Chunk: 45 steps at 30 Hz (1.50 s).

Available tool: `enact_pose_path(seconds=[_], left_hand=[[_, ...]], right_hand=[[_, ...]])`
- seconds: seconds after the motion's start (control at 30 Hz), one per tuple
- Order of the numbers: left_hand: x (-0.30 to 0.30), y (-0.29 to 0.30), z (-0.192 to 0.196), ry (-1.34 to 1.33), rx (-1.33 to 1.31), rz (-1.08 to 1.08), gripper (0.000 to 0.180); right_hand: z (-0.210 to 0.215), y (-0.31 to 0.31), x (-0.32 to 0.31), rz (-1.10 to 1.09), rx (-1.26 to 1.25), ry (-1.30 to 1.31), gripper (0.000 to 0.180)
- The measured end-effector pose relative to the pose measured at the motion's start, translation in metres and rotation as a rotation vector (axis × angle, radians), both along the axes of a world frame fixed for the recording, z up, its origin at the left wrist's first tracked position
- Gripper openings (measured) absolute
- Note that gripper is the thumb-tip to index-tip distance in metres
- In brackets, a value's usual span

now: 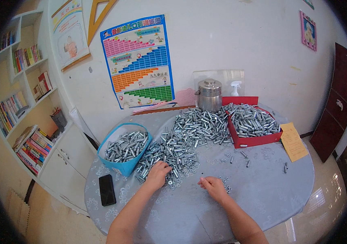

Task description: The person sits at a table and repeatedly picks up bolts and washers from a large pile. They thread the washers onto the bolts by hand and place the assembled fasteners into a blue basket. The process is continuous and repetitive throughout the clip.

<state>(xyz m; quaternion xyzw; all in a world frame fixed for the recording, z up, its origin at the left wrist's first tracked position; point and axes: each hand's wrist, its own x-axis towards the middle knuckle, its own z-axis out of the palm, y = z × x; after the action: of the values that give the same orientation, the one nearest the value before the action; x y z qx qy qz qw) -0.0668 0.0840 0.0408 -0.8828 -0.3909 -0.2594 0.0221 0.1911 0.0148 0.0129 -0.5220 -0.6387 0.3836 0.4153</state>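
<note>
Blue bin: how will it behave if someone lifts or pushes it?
Likely heavy for its size: the blue bin is loaded with metal parts. Its wall looks thin, so it may flex if gripped by the rim. Pushed right, it would probably meet resistance from the pile crowding that side.

Shiny metal cylinders (191, 127), perhaps bolts, lie heaped near loose washers (228, 188).

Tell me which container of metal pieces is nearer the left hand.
The blue bin, beside the black phone. The red box, beside the yellow paper, sits farther from the left hand.
</note>
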Motion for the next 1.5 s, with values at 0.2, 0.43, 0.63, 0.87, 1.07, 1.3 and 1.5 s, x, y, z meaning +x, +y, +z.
enact_pose_path(seconds=[0.2,0.43,0.63,0.87,1.07,1.3,1.5], left_hand=[[0.0,0.001,0.005,0.178,-0.012,0.019,0.024],[-0.015,-0.002,-0.005,0.069,-0.069,0.044,0.017],[0.02,-0.032,0.009,-0.659,-0.44,0.155,0.013],[0.067,-0.064,-0.006,-1.346,-1.054,-0.004,0.022],[0.082,-0.072,-0.016,-1.564,-1.177,-0.017,0.025],[0.075,-0.073,-0.044,-1.252,-0.812,0.134,0.017],[0.078,-0.082,-0.03,-0.872,-0.499,0.193,0.018]], right_hand=[[0.002,-0.002,-0.002,-0.01,0.016,-0.035,0.036],[0.004,-0.004,-0.004,-0.001,-0.026,-0.046,0.037],[-0.009,-0.003,-0.006,-0.026,0.084,-0.024,0.03],[0.003,-0.006,-0.018,0.214,-0.215,0.583,0.026],[-0.007,-0.002,-0.014,0.178,-0.153,0.528,0.017],[0.006,-0.001,-0.01,-0.023,0.0,0.553,0.013],[0.02,-0.008,-0.011,-0.032,0.25,0.158,0.012]])
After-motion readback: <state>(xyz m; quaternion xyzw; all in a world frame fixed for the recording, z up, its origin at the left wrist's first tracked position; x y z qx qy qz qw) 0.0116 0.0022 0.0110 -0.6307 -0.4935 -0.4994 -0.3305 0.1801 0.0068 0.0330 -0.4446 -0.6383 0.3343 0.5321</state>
